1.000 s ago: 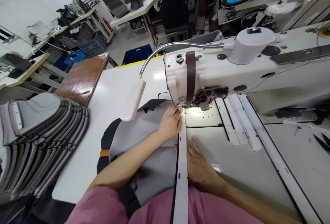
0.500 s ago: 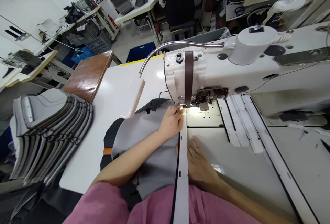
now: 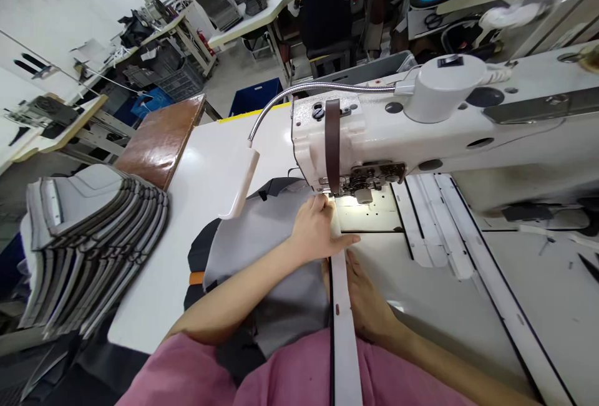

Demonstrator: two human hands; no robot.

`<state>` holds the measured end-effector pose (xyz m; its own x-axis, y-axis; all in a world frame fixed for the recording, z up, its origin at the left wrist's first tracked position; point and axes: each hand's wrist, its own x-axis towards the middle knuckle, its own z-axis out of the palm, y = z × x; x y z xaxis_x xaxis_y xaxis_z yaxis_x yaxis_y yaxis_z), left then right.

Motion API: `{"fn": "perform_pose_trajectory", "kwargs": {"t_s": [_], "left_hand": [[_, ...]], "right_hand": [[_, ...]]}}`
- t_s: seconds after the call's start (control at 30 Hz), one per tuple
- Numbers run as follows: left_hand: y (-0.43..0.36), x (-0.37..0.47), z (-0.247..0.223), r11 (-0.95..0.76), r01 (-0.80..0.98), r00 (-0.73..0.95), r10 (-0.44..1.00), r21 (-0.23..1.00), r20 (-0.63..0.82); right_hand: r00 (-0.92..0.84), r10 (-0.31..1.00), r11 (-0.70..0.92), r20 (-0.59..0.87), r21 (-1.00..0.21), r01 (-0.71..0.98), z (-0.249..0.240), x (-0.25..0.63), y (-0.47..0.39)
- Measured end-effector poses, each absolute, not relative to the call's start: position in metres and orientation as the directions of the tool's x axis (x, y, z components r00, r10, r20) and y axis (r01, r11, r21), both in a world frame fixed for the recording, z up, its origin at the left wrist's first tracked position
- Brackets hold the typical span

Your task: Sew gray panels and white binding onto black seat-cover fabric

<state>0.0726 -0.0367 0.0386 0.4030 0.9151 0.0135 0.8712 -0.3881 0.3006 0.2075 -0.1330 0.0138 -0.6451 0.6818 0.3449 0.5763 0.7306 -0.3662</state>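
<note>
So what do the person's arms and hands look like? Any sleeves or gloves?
No gloves: the left hand and right hand are both bare, with no rings or watch showing. Both forearms are bare too, with no sleeves reaching them. Pink clothing shows at the bottom of the picture.

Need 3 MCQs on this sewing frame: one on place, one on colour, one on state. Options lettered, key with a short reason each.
1. Where does the stack of cut pieces lie?
A. Left of the sewing table
B. On the machine arm
C. Under the right hand

2. What colour is the fabric panel under the left hand?
A. Red
B. Grey
C. Yellow

3. How is the right hand placed?
A. Raised in the air
B. Gripping the lamp
C. Flat on the table beside the white strip

Key: A, the stack sits at the far left edge; B, the panel is plainly grey; C, the palm lies down on the table, right of the strip.
</note>
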Motion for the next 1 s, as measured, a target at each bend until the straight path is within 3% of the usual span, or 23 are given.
{"fn": "perform_pose_trajectory", "kwargs": {"t_s": [0.1, 0.27, 0.37, 0.47, 0.67, 1.0], "left_hand": [[-0.033, 0.077, 0.051, -0.314, 0.891, 0.373, 0.918, 0.327, -0.135], [-0.026, 0.079, 0.061, -0.273, 0.893, 0.367, 0.902, 0.359, -0.227], [-0.028, 0.076, 0.068, -0.268, 0.877, 0.387, 0.886, 0.398, -0.256], [-0.036, 0.072, 0.074, -0.260, 0.842, 0.424, 0.860, 0.473, -0.283], [-0.046, 0.068, 0.073, -0.197, 0.810, 0.403, 0.872, 0.553, -0.280], [-0.026, 0.067, 0.065, -0.187, 0.730, 0.419, 0.882, 0.658, -0.215]], "right_hand": [[-0.649, 0.693, 0.719, 0.314, -0.365, 0.591, 0.020, 0.211, -0.124], [-0.652, 0.705, 0.708, 0.281, -0.226, 0.669, 0.013, 0.211, -0.105], [-0.630, 0.709, 0.696, 0.316, -0.166, 0.699, 0.005, 0.211, -0.103], [-0.594, 0.697, 0.696, 0.401, -0.180, 0.696, 0.002, 0.210, -0.114], [-0.547, 0.629, 0.714, 0.552, -0.132, 0.688, -0.004, 0.208, -0.133], [-0.617, 0.679, 0.694, 0.397, -0.072, 0.717, 0.007, 0.204, -0.097]]}}
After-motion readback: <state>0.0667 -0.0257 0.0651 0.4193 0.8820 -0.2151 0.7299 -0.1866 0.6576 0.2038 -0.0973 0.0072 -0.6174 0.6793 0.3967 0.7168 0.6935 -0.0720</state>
